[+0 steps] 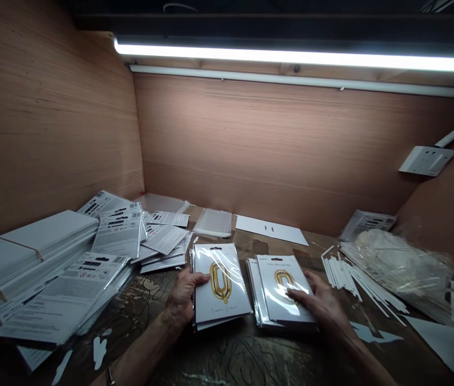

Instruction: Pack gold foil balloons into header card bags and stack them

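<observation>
My left hand (184, 296) is closed around the left edge of a stack of foil balloon packs (227, 316), thumb on top. The front pack is white in a clear sleeve, with a gold balloon shaped like a 0 or Q. Beside it on the right, my right hand (320, 301) grips the right edge of a second, slightly fanned stack of foil balloon packs (269, 311). Its top pack reads "FOIL BALLOONS" and shows a similar gold balloon, partly covered by my thumb. A small gap separates the two stacks. My fingers underneath are hidden.
Packs lying back side up (118, 236) and banded white card stacks (53, 230) fill the left. Clear sleeves (211, 222) and a white card (270, 229) lie at the back. White sticks (341, 276) and a plastic bag (403, 268) are on the right.
</observation>
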Demonstrator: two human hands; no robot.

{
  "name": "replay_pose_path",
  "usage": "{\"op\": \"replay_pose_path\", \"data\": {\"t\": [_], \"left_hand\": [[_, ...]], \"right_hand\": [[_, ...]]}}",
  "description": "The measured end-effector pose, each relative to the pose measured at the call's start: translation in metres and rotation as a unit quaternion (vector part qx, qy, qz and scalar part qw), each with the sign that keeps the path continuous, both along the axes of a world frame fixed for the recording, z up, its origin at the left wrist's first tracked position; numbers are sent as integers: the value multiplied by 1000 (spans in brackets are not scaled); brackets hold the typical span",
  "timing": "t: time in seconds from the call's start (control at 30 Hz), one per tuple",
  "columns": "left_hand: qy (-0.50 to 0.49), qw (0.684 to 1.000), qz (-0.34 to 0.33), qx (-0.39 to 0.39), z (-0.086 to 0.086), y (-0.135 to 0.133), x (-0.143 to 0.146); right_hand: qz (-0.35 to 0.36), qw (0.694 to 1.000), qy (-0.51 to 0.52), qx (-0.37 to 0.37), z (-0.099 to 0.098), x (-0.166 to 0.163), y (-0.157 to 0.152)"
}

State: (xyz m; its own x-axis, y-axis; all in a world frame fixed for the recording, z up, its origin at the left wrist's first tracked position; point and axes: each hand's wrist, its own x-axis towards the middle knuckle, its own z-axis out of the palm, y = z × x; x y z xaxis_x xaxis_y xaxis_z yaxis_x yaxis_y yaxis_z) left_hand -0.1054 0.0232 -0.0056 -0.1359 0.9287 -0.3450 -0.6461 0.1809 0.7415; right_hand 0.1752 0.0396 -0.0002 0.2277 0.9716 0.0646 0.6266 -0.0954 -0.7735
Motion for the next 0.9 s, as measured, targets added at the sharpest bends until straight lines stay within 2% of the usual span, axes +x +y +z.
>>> {"op": "replay_pose_path", "data": {"t": [0.13,0.23,0.3,0.37,0.53,0.67,0.77,0.8,0.9], "left_hand": [[16,1000,11,-16,-8,-2,1],[8,1000,-4,6,-9,-5,4],[-1,1000,-8,14,-6,-7,7],[-21,999,-16,30,-3,-10,9],[-66,993,-40,86,4,-14,14],[-48,996,-27,70,2,-13,11],[-51,997,-3,61,2,-9,5],[-53,997,4,59,2,-8,3],[-54,997,22,50,3,-5,-1]], "right_hand": [[20,982,186,-2,21,-19,-5],[101,967,235,-12,32,-54,-10],[166,968,186,-16,31,-80,-13],[199,975,96,1,25,-102,-14],[180,980,-87,9,14,-131,-18],[157,972,-173,24,28,-124,-22],[102,968,-220,63,36,-94,-20],[76,965,-246,57,35,-80,-18],[28,950,-308,-39,23,-40,-17]]}}
